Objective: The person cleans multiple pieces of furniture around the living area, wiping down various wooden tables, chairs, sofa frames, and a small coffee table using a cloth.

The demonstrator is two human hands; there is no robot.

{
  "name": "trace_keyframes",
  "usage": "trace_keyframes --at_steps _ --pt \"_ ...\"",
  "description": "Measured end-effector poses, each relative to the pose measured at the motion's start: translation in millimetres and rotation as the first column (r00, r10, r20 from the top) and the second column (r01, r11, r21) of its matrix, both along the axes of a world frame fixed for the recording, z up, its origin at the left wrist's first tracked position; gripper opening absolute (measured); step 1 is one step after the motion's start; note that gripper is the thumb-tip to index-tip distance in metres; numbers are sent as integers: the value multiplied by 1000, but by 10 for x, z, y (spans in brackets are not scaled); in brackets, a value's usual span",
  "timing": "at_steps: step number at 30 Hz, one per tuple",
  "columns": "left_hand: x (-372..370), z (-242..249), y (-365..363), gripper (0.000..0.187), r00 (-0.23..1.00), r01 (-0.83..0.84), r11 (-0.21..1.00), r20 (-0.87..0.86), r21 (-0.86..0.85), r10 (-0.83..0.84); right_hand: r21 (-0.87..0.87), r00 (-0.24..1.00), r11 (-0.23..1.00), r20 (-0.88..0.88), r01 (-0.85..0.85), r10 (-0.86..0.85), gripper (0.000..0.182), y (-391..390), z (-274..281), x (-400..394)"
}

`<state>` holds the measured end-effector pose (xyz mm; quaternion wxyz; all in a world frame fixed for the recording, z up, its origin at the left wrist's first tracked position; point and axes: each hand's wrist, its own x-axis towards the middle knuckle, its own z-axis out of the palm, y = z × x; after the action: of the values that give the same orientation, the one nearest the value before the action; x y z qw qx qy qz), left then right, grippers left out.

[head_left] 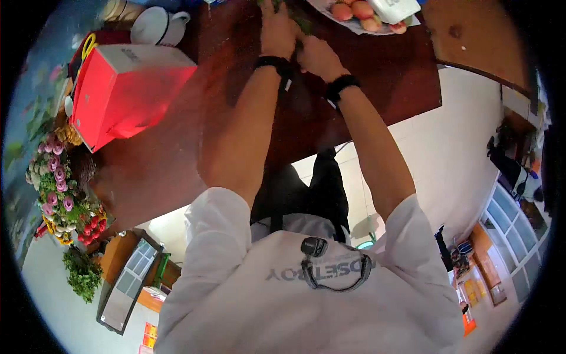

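My left hand (278, 35) reaches to the top edge of the view, over a dark red wooden table (236, 76). Its fingers are closed around a green leafy thing (304, 25), mostly hidden and partly cut off by the frame. Close against it on the right is my right hand (319, 58), with curled fingers near the green thing; what they pinch is hidden. A black band circles each wrist. Right of the hands, a plate (352, 26) bears several reddish round fruits (361, 10) and a white box-shaped item (396, 8).
A red box (132, 88) stands on the table's left side. Behind it are a white enamel mug (158, 26) and yellow-handled scissors (88, 45). Artificial-looking flowers (59, 177) line the left edge. Another person (519, 177) is far off at right.
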<state>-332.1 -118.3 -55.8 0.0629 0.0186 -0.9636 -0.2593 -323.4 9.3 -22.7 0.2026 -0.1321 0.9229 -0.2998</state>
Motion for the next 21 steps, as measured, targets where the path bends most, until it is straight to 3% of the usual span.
trace_keyframes --at_steps 2,3,5,6,9,11,13,18,20,21 --pt "99 82 -298 52 999 -10 992 52 -129 17 79 982 995 181 -63 48 33 -322 88 -51" --pt "154 123 -428 51 997 -9 981 77 -192 24 21 983 998 177 -61 57 34 -437 18 9" --pt "286 -108 -653 49 975 -171 982 -130 84 181 59 986 994 144 -93 84 34 -655 30 248" --pt "391 -27 -729 49 974 -173 981 -135 87 184 98 988 988 111 -123 112 34 -735 86 374" --pt "972 255 -891 48 996 -53 995 72 -81 59 101 967 975 178 -200 180 37 -875 13 835" --pt "1398 79 -969 46 970 -242 957 26 160 240 132 953 958 207 -253 223 37 -949 14 1128" --pt "1782 59 -1102 45 966 -259 954 36 148 257 64 944 960 211 -272 254 27 -1047 141 1477" --pt "2696 129 -1345 46 935 -353 930 88 101 345 92 877 888 229 -451 422 30 -1363 106 2156" --pt "3084 173 -1355 46 872 -483 868 161 118 463 43 846 864 235 -501 479 36 -1410 177 2451" --pt "3219 370 -1299 46 817 -554 819 287 150 500 30 834 850 212 -526 509 39 -1400 173 2609"
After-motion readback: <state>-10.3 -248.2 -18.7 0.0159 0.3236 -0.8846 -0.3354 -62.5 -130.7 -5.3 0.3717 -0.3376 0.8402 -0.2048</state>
